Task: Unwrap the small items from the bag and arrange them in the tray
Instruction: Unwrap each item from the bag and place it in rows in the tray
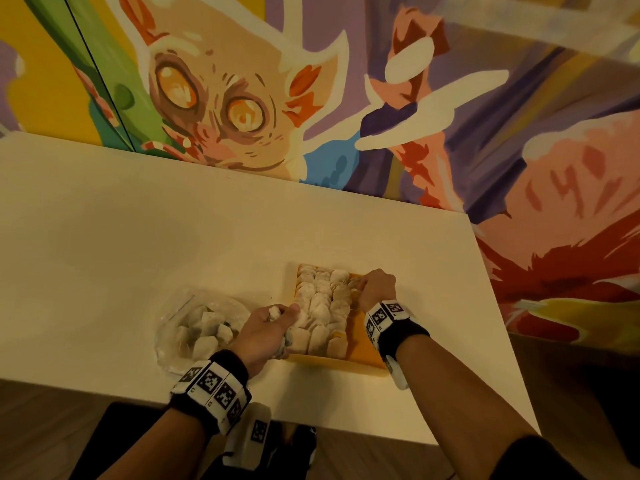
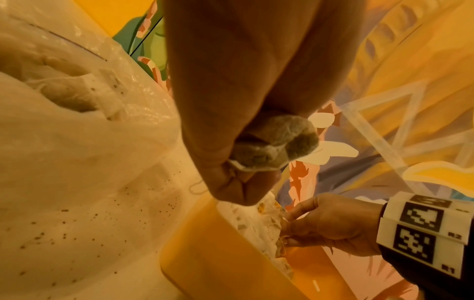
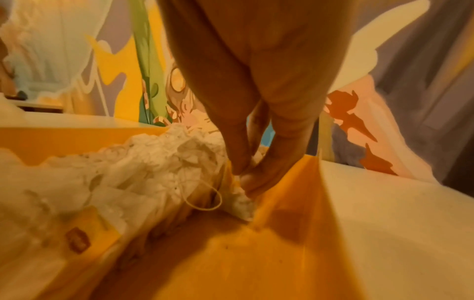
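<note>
Over the tray (image 1: 363,355), my right hand (image 1: 377,287) pinches a sachet (image 3: 241,201) into the far right gap; my left hand (image 1: 266,329) grips more sachets beside the bag (image 1: 197,327). Next, I'd judge, comes seating it snugly.

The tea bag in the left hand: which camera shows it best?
The left wrist view: the tea bag fills the centre, bunched in the left hand. The head view shows only small white bits poking from the fist. The right wrist view does not show it.

Tray (image 1: 360,355) near-right corner behind right wrist band; bag (image 1: 180,327) contents blurred; left-grip item mostly hidden
</note>
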{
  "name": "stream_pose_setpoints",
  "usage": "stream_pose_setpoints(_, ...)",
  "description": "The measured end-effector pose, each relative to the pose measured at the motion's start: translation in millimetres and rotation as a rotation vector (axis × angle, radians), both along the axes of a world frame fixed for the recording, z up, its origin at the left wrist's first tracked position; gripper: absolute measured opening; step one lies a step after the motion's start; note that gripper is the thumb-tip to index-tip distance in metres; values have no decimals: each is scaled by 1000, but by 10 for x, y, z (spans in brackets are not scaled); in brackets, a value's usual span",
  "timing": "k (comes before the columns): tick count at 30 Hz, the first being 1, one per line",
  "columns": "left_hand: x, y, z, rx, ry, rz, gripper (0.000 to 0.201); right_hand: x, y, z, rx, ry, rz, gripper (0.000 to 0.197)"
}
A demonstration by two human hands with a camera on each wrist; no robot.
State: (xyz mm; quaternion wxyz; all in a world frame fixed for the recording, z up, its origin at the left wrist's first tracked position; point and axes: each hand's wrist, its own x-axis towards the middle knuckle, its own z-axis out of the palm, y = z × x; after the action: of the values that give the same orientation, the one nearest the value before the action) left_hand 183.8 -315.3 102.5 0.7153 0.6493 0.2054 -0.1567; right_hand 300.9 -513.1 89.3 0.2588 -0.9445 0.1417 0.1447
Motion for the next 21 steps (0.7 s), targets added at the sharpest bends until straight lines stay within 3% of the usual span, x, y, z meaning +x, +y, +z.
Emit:
stream_pose_setpoints(6,5,0,15,6,12,1,36,100,-7,79,-162,65,48,30)
stream_pose_setpoints(10,8,-9,5,-3,23,-13,46,112,10,49,-110,0,17,19)
stream_pose_setpoints(14,5,3,3,-20,25,-18,46,107,11,74,-38,-25,-3,29)
stream_pose_setpoints(21,4,6,-45,-36,17,-8,47,-30,0,94,1,-8,-15,23)
